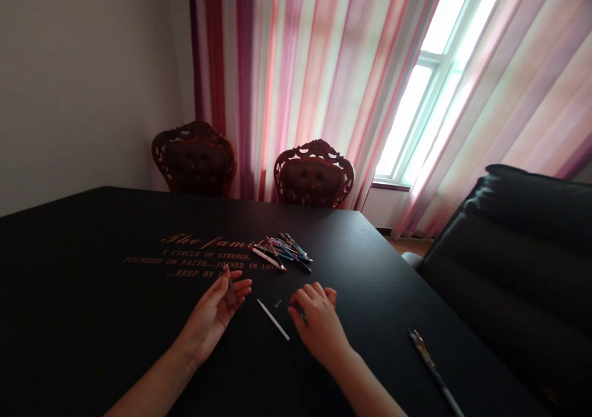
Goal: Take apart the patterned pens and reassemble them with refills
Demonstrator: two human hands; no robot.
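My left hand [222,303] is turned palm up, its thumb pressing a slim pen part [230,290] against the fingers. That part looks dark and see-through, with a reddish tip. Palm down over the table, my right hand [318,315] has its fingers curled. A small greenish bit shows under its thumb, but most of what it holds is hidden. Between my hands lie a thin white pen refill [274,320] and a tiny clear piece [278,303], too small to name. Beyond them is a pile of mixed pens [287,251].
The black table [92,318] bears gold lettering [203,256]. A single pen [432,364] lies near its right edge. Two carved chairs [197,158] stand at the far side, before striped curtains [296,65]. A black leather seat [513,269] is at the right.
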